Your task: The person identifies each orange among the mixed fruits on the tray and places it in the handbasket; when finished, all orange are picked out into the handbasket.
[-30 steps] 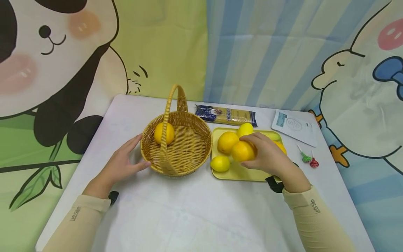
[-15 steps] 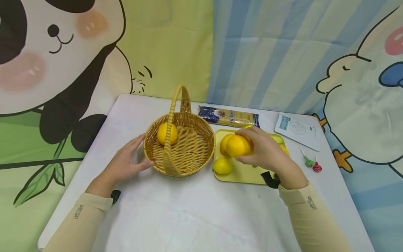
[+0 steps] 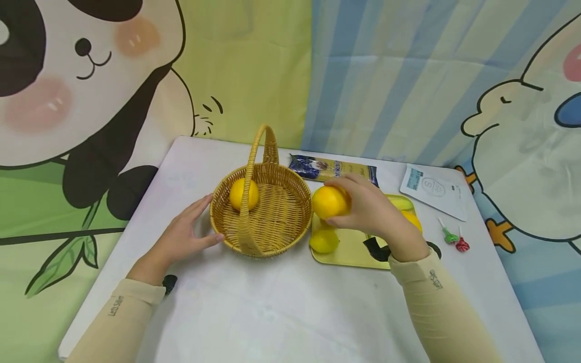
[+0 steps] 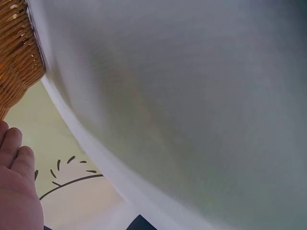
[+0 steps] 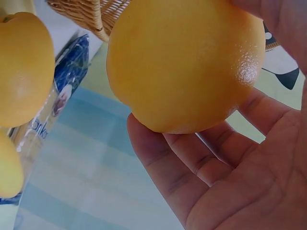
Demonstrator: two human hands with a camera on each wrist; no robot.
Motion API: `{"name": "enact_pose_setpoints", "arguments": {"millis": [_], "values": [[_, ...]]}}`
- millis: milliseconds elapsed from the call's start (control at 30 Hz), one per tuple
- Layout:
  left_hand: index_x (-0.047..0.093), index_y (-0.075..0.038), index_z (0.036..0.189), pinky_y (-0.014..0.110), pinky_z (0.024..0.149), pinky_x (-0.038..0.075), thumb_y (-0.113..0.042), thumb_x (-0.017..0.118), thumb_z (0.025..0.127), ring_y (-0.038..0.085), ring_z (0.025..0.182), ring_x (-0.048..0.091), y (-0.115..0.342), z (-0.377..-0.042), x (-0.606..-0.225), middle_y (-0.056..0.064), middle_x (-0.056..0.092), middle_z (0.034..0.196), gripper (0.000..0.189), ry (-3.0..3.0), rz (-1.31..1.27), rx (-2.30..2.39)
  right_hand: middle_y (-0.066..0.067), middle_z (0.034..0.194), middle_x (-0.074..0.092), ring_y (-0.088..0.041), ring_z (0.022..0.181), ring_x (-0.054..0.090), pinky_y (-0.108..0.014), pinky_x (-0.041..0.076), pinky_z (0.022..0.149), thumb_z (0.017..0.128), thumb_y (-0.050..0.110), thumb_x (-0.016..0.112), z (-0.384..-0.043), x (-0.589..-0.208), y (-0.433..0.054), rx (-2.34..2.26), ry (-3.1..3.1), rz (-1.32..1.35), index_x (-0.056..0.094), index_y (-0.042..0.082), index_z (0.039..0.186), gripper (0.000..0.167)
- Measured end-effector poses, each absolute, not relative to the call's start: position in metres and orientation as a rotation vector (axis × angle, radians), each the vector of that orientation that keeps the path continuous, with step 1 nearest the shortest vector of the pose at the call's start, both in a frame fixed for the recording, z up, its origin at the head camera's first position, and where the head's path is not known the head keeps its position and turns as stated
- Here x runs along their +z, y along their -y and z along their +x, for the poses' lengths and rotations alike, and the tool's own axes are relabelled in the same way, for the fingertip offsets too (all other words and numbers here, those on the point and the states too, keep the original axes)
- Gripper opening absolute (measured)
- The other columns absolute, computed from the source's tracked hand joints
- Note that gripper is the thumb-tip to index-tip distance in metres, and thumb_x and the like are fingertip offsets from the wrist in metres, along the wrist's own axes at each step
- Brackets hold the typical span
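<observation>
Right hand (image 3: 369, 210), pinching an orange (image 3: 330, 202) just right of the basket (image 3: 277, 214); left hand (image 3: 185, 236), spread, beside its left rim.

Behind my left hand (image 3: 183, 234) and right hand (image 3: 363, 209) I wear close-fitting cream sleeves (image 3: 118, 325) with banded cuffs (image 3: 139, 292) and small dark lettering (image 3: 115, 306), while black pieces (image 3: 376, 249) show at both wrists.
</observation>
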State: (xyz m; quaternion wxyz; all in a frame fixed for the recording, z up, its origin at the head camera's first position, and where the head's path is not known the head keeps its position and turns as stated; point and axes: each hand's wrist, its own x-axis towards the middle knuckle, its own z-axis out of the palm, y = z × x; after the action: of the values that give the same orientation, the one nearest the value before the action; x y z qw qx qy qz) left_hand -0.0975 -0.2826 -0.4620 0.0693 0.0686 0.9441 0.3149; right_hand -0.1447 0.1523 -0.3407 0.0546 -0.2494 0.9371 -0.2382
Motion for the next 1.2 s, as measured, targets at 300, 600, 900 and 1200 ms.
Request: {"name": "enact_pose_setpoints", "arguments": {"millis": [300,600,900,1200], "values": [[0.020,-0.023,0.169,0.072,0.124,0.027,-0.062,0.084,0.081,0.044,0.158,0.027,0.283,-0.096,-0.460,0.013,0.027,0.174,0.115,-2.854,0.232,0.963,-0.006,0.140,0.059,-0.028,0.116,0.058,-0.050,0.056,0.095,0.075,0.035,0.092,-0.160,-0.337,-0.134,-0.695,-2.869,-0.789,0.062,0.023,0.142,0.075],[0.022,-0.022,0.169,0.073,0.122,0.029,-0.061,0.085,0.080,0.045,0.157,0.029,0.282,-0.095,-0.460,0.013,0.029,0.173,0.115,-2.869,0.238,0.979,-0.004,0.145,0.058,-0.027,0.123,0.058,-0.048,0.058,0.098,0.077,0.034,0.091,-0.171,-0.330,-0.112,-0.702,-2.853,-0.861,0.062,0.024,0.141,0.071],[0.021,-0.024,0.169,0.071,0.123,0.029,-0.062,0.085,0.079,0.042,0.158,0.029,0.280,-0.095,-0.463,0.010,0.029,0.173,0.116,-2.864,0.236,0.979,-0.004,0.140,0.058,-0.025,0.119,0.056,-0.044,0.058,0.094,0.078,0.032,0.090,-0.184,-0.331,-0.093,-0.729,-2.826,-0.897,0.063,0.023,0.141,0.069],[0.022,-0.026,0.169,0.071,0.124,0.028,-0.061,0.085,0.079,0.042,0.159,0.028,0.280,-0.095,-0.464,0.010,0.029,0.173,0.115,-2.861,0.215,0.997,-0.006,0.138,0.058,-0.025,0.119,0.056,-0.043,0.058,0.095,0.077,0.035,0.091,-0.198,-0.342,-0.071,-0.712,-2.817,-0.871,0.060,0.020,0.144,0.075]]}}
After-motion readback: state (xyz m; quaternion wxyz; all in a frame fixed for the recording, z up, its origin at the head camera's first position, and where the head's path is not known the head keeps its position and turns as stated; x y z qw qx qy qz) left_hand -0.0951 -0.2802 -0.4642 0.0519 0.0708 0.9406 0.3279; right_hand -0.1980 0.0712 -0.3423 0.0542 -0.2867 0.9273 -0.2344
